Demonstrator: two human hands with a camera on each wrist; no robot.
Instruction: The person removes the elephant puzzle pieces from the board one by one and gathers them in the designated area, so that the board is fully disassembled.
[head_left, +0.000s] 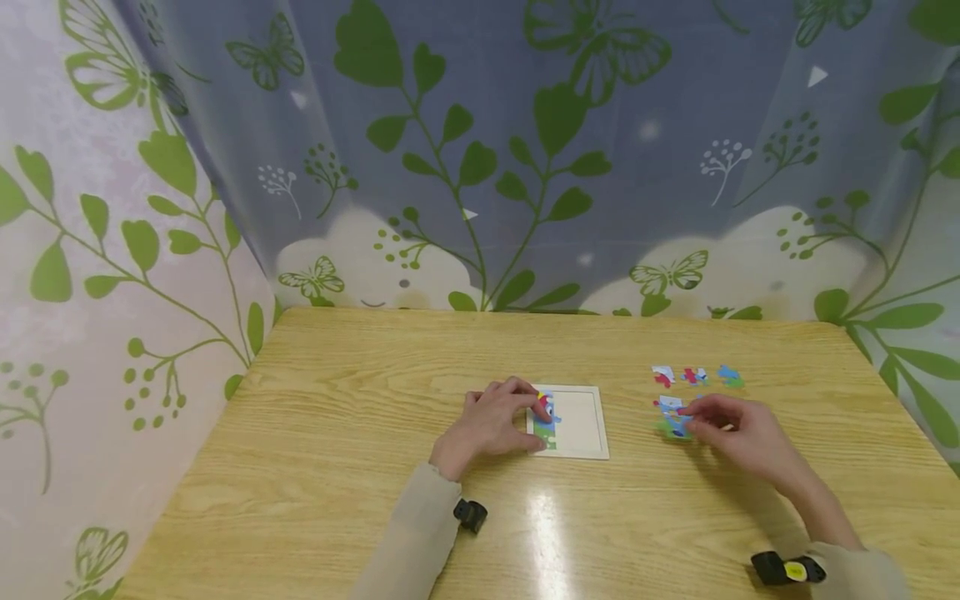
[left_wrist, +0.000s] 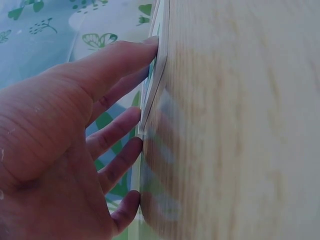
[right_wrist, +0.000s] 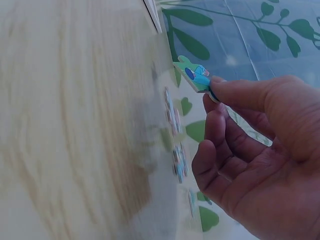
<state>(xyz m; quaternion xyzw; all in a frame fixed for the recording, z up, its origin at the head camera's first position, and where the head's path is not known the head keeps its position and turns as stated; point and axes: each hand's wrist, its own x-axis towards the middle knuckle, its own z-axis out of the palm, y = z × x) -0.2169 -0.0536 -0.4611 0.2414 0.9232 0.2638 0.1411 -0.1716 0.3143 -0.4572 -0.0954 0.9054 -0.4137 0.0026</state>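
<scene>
A white puzzle tray (head_left: 581, 423) lies on the table with joined jigsaw pieces (head_left: 546, 442) along its left side, green at the bottom and blue, red and yellow above. My left hand (head_left: 491, 421) is at the tray's left edge, its thumb and forefinger on the tray and pieces; the other fingertips touch the tabletop in the left wrist view. Between thumb and forefinger my right hand (head_left: 742, 433) pinches a green and blue jigsaw piece (right_wrist: 192, 75), held above the table right of the tray. Beneath and behind it lie several loose jigsaw pieces (head_left: 663, 375).
The wood-grain table (head_left: 360, 375) runs back to a blue curtain (head_left: 495, 167) printed with leaves and butterflies. A patterned pale wall covering (head_left: 75, 250) borders the left side. Each wrist wears a black strap device (head_left: 471, 515).
</scene>
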